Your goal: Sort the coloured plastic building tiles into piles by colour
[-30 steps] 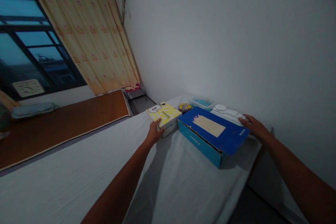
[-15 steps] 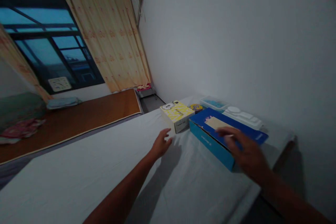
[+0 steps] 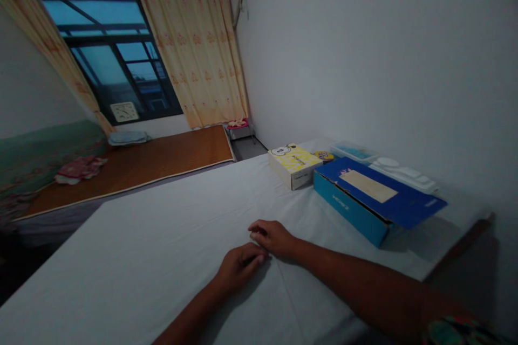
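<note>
My left hand [image 3: 242,265] is low over the white-covered table [image 3: 170,232], its fingers bent and held together beside the thumb. Against its fingertips is my right hand [image 3: 275,237], palm down with curled fingers. What lies in either hand, if anything, is hidden. Beyond them stands a yellow and white box [image 3: 295,163] with a cartoon face on its lid. To its right is a long blue box [image 3: 348,205], its lid carrying a beige panel and jutting past the right end. Both hands are apart from the boxes.
Behind the boxes are a round yellow item [image 3: 324,156], a clear container [image 3: 353,152] with blue contents and a white plastic case [image 3: 404,173]. A white wall [image 3: 364,54] borders the table. Farther off are a brown mat [image 3: 182,153] and a curtained window.
My right hand has moved left from above the blue box to meet my left hand, which came slightly closer to me and curled its fingers. The view has shifted left.
</note>
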`<state>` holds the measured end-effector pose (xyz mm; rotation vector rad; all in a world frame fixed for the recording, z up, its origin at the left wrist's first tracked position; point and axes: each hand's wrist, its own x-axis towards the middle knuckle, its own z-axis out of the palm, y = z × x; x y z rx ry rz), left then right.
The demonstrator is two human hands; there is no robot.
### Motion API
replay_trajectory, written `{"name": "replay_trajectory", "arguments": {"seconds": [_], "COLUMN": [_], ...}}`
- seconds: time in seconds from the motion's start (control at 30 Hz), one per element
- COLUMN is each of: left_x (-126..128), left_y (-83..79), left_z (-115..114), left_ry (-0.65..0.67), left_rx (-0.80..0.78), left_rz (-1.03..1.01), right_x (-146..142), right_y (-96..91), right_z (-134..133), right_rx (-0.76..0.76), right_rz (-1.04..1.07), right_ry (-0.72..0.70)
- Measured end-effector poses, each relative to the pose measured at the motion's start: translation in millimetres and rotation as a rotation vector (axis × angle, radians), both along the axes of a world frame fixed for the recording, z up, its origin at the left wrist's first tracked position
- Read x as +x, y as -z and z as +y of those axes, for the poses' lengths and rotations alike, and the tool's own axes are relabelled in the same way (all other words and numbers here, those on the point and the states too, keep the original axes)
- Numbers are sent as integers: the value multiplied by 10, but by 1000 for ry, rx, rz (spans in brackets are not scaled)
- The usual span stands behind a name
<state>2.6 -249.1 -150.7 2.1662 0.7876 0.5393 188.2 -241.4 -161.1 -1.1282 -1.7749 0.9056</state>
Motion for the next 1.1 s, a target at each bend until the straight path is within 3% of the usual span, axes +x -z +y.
{"name": "replay_trajectory", "arguments": {"seconds": [0.13,0.23,0.43,0.9,1.1], "left_x": [10,12,11,-115,-87], "left_y": [58,38,47,101,54], "left_z": [-11,-14,-23,99,58], "left_ry": [0,-5,16,21,9], "left_rx": [42,66,117,-155,-152], "left_rz": [-9,17,27,-179,-169], "right_x": [65,79,52,-11,22], "right_y": [40,39,38,-50,-56], "right_z": [-18,-7,-63,-136,-108], "right_rx": [-103,-126,-12,113,186], "right_rz": [129,187,-16,-190,-276], "right_ry": [-76,-50,-4,59,-5]}}
